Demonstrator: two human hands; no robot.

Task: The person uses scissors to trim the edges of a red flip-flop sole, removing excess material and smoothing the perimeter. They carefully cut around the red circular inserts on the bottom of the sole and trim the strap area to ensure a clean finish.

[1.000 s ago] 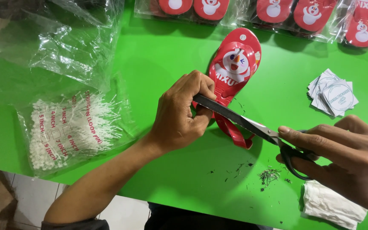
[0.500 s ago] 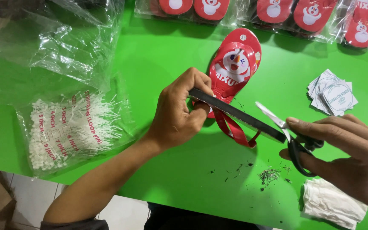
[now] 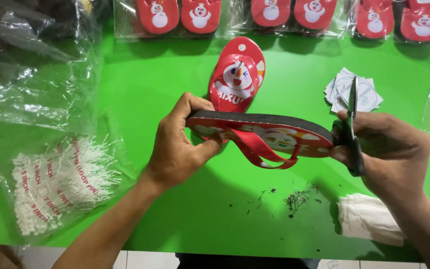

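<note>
My left hand [image 3: 180, 144] grips one end of a red flip-flop [image 3: 265, 133] with a dark sole and red strap, held on its side above the green table [image 3: 140, 89]. My right hand [image 3: 389, 149] holds black-handled scissors [image 3: 353, 124], blades pointing up, and its fingers touch the flip-flop's other end. A second red flip-flop [image 3: 238, 74] with a snowman picture lies flat on the table just behind.
A clear bag of white loop pins [image 3: 60, 184] lies at the left, with crumpled plastic [image 3: 36, 74] behind it. Bagged red flip-flops [image 3: 284, 12] line the far edge. A stack of paper tags [image 3: 362, 92], a white cloth [image 3: 367, 219] and dark trimmings [image 3: 294, 199] lie at the right.
The flip-flop has been turned on its side and lifted level between both hands. The scissors have left the strap and now point upward in my right hand.
</note>
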